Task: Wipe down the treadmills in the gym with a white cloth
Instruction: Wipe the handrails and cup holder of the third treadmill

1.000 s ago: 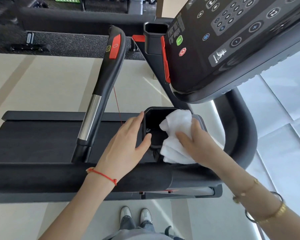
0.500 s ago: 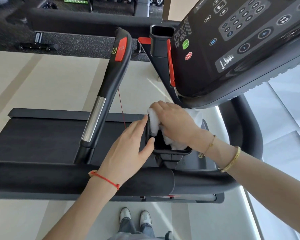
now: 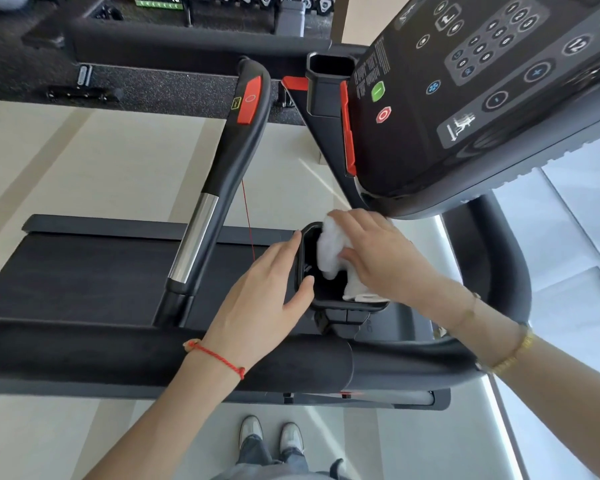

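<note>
A black treadmill fills the view, its running belt [image 3: 84,271] at the left and its console [image 3: 465,98] at the upper right. Below the console sits a black cup holder [image 3: 307,251]. My right hand [image 3: 381,254] presses a white cloth [image 3: 329,258] down into the holder, with part of the cloth hidden under the palm. My left hand [image 3: 267,299] grips the holder's left rim, thumb hooked inside it.
A handrail [image 3: 222,174] with a red button and chrome section rises left of the holder. A padded front bar [image 3: 118,355] crosses under my forearms. A second cup holder [image 3: 329,81] sits beside the console. My shoes [image 3: 271,434] stand on pale floor.
My right hand carried the cloth from the holder's right rim into the holder, then shifted it slightly right and deeper. My left hand kept its hold on the rim.
</note>
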`<state>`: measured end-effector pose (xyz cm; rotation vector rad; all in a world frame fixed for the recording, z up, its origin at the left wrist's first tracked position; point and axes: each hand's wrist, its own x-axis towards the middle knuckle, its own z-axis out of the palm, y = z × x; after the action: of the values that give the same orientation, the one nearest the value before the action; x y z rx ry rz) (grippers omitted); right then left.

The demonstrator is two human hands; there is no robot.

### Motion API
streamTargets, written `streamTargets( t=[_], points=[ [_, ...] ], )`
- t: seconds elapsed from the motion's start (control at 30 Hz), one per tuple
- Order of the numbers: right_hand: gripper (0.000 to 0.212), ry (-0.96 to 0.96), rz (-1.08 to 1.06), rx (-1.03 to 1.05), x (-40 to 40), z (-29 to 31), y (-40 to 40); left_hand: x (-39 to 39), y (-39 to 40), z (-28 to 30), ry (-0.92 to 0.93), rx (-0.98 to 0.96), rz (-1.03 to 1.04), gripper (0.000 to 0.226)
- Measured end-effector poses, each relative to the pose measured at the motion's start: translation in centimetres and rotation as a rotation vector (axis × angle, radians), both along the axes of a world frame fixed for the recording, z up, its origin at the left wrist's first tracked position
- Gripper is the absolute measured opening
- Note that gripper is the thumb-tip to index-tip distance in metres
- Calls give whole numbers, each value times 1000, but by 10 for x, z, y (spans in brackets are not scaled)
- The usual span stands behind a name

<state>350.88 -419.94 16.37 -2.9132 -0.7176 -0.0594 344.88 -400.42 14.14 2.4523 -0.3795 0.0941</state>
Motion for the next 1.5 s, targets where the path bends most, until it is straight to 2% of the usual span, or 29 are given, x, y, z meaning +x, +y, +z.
streamTargets(
  t=[0.13, 0.27, 0.4, 0.5, 0.77, 0.83, 0.87, 0.9, 0.93, 0.97, 1.0, 1.03, 1.07, 1.1, 1.23, 1.37, 1.5],
  points=[
    [45, -12, 148, -67, 25, 0, 21, 0, -1, 0, 3, 3, 2, 64],
    [52, -79, 22, -29, 6, -7, 4, 0, 0, 1, 6, -8, -2, 64],
    [59, 153, -274, 344, -23, -5, -9, -1, 1, 1, 10, -6, -9, 64],
    [64, 202, -410, 457, -49, -12, -10, -1, 1, 1, 11, -10, -8, 64],
    [40, 320, -482, 471, -15, 3, -3, -1, 1, 1, 10, -5, -13, 64],
    [22, 352, -566, 431, -24, -2, -5, -1, 1, 2, 20, -12, -13, 64],
    [24, 324, -642, 426, -32, -9, -5, -1, 1, 2, 22, -16, -13, 64],
    [43, 383, -602, 282, -48, -2, -5, -1, 1, 2, 21, -19, -13, 64],
    [46, 302, -602, 186, -55, 2, -8, -1, 1, 2, 21, -20, -13, 64],
    [39, 340, -682, 332, -61, 10, -4, -1, 1, 2, 21, -17, -11, 64],
    [29, 465, -677, 409, -62, 7, 1, -1, 1, 2, 20, -13, -10, 64],
    [28, 341, -674, 347, -60, -6, -6, -1, 1, 2, 20, -11, -11, 64],
    [31, 296, -565, 276, -51, -14, -10, -1, 1, 2, 22, -7, -12, 64],
    [33, 392, -581, 366, -41, -3, -6, -1, 1, 2, 25, -4, -13, 65],
    [42, 407, -529, 536, -21, 9, -4, -1, 1, 3, 32, -2, -8, 64],
    [27, 383, -438, 563, -47, 6, -21, -1, 1, 3, 40, -11, -11, 64],
    [30, 485, -384, 723, -81, 17, -41, -2, 2, 3, 48, -30, -14, 63]
  ],
)
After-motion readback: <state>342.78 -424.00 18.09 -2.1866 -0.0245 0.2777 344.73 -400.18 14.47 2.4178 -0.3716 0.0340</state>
